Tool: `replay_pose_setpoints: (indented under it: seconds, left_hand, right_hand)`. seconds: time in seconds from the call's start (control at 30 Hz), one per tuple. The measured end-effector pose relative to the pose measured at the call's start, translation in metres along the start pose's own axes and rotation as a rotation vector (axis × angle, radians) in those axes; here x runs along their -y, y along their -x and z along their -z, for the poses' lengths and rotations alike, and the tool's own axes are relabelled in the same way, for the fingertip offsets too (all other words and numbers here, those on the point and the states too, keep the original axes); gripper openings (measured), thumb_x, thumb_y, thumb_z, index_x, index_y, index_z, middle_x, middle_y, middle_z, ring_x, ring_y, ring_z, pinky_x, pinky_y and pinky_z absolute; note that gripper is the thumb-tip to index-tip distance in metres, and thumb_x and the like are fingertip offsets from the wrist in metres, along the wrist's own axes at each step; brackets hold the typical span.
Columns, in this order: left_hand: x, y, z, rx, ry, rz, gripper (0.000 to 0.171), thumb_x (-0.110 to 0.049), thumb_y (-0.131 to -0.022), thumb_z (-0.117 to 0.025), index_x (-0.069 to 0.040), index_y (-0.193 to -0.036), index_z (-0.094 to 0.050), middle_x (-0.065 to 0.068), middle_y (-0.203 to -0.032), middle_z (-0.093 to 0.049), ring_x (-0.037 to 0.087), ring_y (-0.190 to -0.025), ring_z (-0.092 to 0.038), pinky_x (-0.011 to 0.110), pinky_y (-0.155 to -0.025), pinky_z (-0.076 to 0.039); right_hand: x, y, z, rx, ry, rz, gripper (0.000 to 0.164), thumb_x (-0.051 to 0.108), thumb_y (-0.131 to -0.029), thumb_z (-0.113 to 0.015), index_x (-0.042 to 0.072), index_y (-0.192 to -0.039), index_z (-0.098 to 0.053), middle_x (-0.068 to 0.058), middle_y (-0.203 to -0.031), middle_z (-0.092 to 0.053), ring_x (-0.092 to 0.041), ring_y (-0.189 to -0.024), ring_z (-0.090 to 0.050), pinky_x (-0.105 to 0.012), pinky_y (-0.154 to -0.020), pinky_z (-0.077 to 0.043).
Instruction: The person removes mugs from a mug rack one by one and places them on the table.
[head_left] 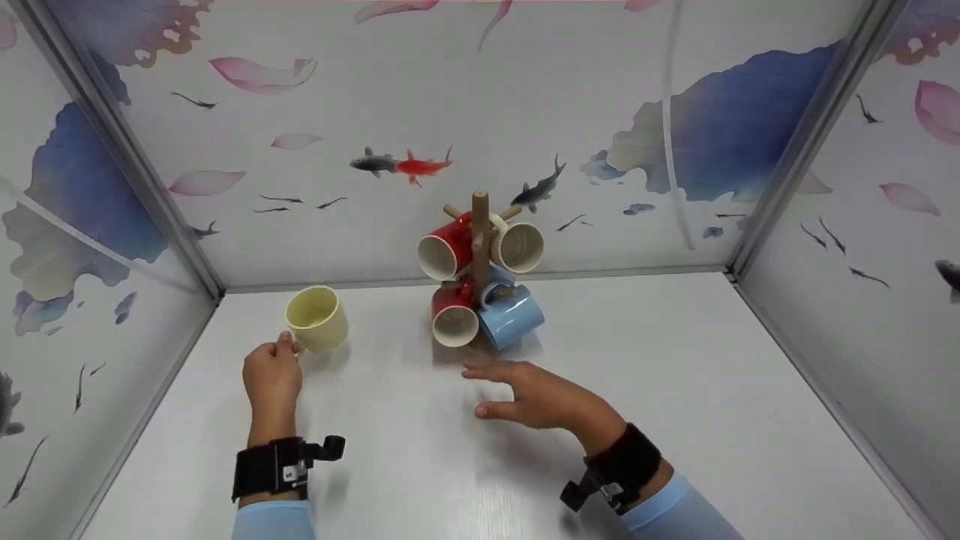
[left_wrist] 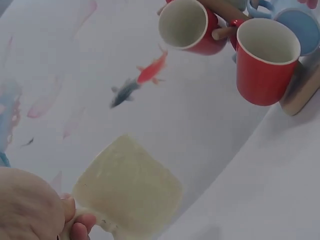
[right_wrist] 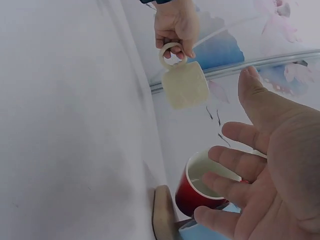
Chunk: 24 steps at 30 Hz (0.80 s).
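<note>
My left hand (head_left: 273, 376) grips the handle of a pale yellow mug (head_left: 318, 330), its fingers hooked through the loop. The mug is held upright over the left part of the table, its opening toward the head camera. My right hand (head_left: 536, 394) hovers in front of a wooden mug tree (head_left: 481, 225), fingers spread and holding nothing. On the tree hang two red mugs, an upper one (head_left: 444, 251) and a lower one (head_left: 454, 319), at the left. A cream mug (head_left: 519, 246) hangs at upper right, above a tilted blue mug (head_left: 513, 315).
The white table (head_left: 390, 450) is enclosed by printed panels with fish and petals. The back panel (head_left: 480, 97) rises just behind the mug tree. Metal posts (head_left: 142, 165) frame the corners. Black wrist straps with small cameras sit on both forearms.
</note>
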<state>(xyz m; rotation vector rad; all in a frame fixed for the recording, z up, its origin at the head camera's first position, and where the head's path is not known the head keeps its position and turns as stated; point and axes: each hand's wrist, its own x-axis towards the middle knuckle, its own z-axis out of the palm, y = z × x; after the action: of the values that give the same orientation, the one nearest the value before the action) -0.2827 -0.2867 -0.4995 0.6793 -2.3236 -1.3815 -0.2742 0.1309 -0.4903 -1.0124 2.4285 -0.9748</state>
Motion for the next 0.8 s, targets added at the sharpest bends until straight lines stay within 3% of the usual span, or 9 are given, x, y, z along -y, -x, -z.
replay_pose_setpoints:
  seconds: [0.13, 0.37, 0.5, 0.67, 0.8]
  left_hand:
    - [0.014, -0.006, 0.000, -0.027, 0.039, 0.058, 0.052, -0.032, -0.122, -0.047, 0.011, -0.117, -0.075, 0.034, -0.127, -0.073, 0.039, -0.110, -0.062, 0.043, -0.089, -0.048]
    - [0.038, -0.023, 0.001, -0.101, 0.047, 0.061, 0.051, -0.030, -0.119, -0.054, 0.010, -0.101, -0.080, 0.028, -0.106, -0.077, 0.038, -0.099, -0.064, 0.049, -0.092, -0.051]
    - [0.041, -0.022, 0.005, -0.100, 0.043, 0.077, 0.054, -0.030, -0.119, -0.052, 0.012, -0.096, -0.076, 0.033, -0.108, -0.074, 0.043, -0.104, -0.062, 0.053, -0.098, -0.050]
    - [0.048, -0.025, 0.009, -0.099, 0.051, 0.099, 0.057, -0.030, -0.119, -0.053, 0.001, -0.075, -0.068, 0.015, -0.081, -0.067, 0.036, -0.092, -0.058, 0.043, -0.084, -0.046]
    - [0.054, -0.032, 0.011, -0.120, 0.053, 0.109, 0.055, -0.028, -0.118, -0.055, 0.000, -0.074, -0.070, 0.013, -0.081, -0.068, 0.035, -0.091, -0.059, 0.046, -0.087, -0.048]
  right_hand:
    - [0.003, -0.005, -0.012, 0.040, 0.035, -0.015, 0.067, 0.047, -0.110, -0.076, 0.025, -0.170, -0.055, 0.006, -0.184, -0.042, -0.022, -0.174, -0.034, -0.057, -0.140, -0.034]
    - [0.006, -0.010, -0.027, 0.084, 0.083, -0.017, 0.072, 0.050, -0.109, -0.075, 0.028, -0.173, -0.050, 0.012, -0.186, -0.036, -0.017, -0.176, -0.028, -0.054, -0.142, -0.031]
    - [0.005, -0.013, -0.035, 0.085, 0.103, 0.006, 0.072, 0.050, -0.110, -0.074, 0.028, -0.174, -0.048, 0.014, -0.186, -0.034, -0.016, -0.177, -0.025, -0.052, -0.143, -0.030]
    - [0.007, -0.020, -0.043, 0.059, 0.125, 0.058, 0.072, 0.050, -0.112, -0.072, 0.026, -0.175, -0.047, 0.008, -0.187, -0.034, -0.019, -0.178, -0.024, -0.052, -0.143, -0.030]
    - [0.010, -0.030, -0.047, 0.046, 0.137, 0.059, 0.072, 0.051, -0.113, -0.070, 0.029, -0.176, -0.044, 0.010, -0.188, -0.031, -0.018, -0.178, -0.022, -0.051, -0.143, -0.029]
